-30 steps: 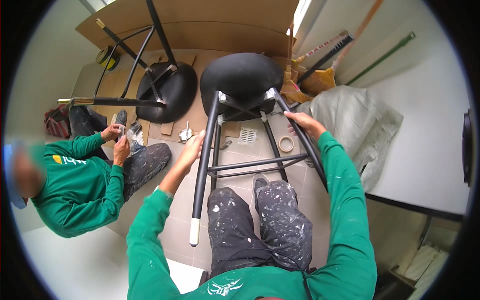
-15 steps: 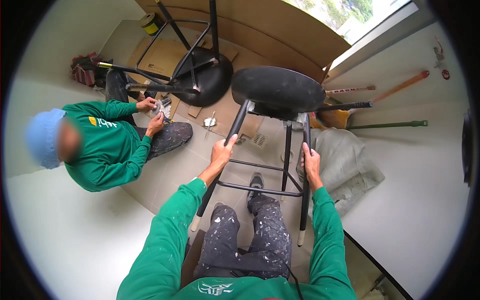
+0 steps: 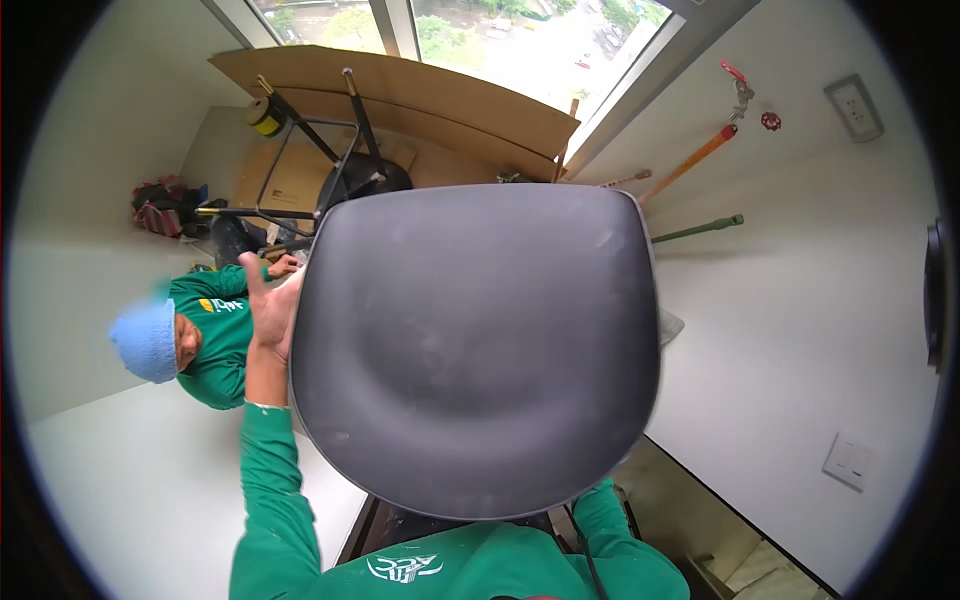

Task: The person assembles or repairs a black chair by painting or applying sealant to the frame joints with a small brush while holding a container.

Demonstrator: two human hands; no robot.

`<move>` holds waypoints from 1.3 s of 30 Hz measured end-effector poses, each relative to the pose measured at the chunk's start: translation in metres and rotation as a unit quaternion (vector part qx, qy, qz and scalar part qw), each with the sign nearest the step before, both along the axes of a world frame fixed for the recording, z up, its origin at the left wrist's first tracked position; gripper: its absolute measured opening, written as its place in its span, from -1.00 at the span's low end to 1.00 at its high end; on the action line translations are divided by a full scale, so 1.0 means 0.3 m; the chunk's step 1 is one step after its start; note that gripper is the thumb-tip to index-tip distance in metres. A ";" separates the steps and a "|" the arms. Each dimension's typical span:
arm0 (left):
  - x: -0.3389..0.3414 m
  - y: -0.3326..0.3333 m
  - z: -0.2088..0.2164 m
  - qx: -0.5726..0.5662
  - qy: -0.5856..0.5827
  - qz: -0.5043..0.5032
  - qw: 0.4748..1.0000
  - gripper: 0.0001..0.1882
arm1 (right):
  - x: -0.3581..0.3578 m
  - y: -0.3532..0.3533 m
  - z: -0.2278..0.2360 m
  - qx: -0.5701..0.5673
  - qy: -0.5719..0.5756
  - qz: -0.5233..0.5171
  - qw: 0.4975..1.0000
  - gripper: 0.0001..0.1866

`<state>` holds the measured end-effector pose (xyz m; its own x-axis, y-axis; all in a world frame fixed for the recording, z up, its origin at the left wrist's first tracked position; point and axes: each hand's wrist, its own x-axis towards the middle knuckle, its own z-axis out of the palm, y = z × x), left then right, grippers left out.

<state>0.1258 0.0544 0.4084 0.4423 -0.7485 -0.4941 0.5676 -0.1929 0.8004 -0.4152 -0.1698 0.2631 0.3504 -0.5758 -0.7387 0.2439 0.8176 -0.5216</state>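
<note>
A black padded stool seat (image 3: 475, 340) fills the middle of the view, its smooth top facing me and very close. Its legs are hidden behind it. At the seat's left edge is my left hand (image 3: 272, 312), the palm against the side and the thumb stretched upward. The fingers pass behind the rim, where the seat covers them. My right hand is out of sight behind the seat; only the green right sleeve (image 3: 615, 535) shows below it.
At left, a co-worker in a green top (image 3: 215, 330) sits beside an upturned black stool (image 3: 365, 180). Cardboard (image 3: 430, 115) lines the window wall. Orange (image 3: 695, 160) and green (image 3: 700, 228) poles lean at the right wall, near a red-handled tap (image 3: 742, 95).
The stool has turned and come up close, so its seat top now faces me. My left hand has gone from a leg to the seat's edge; my right hand has gone from view.
</note>
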 end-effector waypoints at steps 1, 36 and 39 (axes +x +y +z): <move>-0.018 -0.042 0.088 0.031 -0.028 -0.019 0.999 -0.25 | 0.021 -0.015 0.008 0.012 -0.021 0.011 1.000 -0.08; -0.554 0.409 0.071 0.235 -0.152 0.145 0.949 -0.52 | 0.167 0.067 0.514 -0.180 -0.022 0.331 0.926 -0.15; -0.555 0.516 0.029 0.239 -0.166 0.154 0.944 -0.53 | 0.155 0.142 0.533 -0.183 0.000 0.321 0.929 -0.18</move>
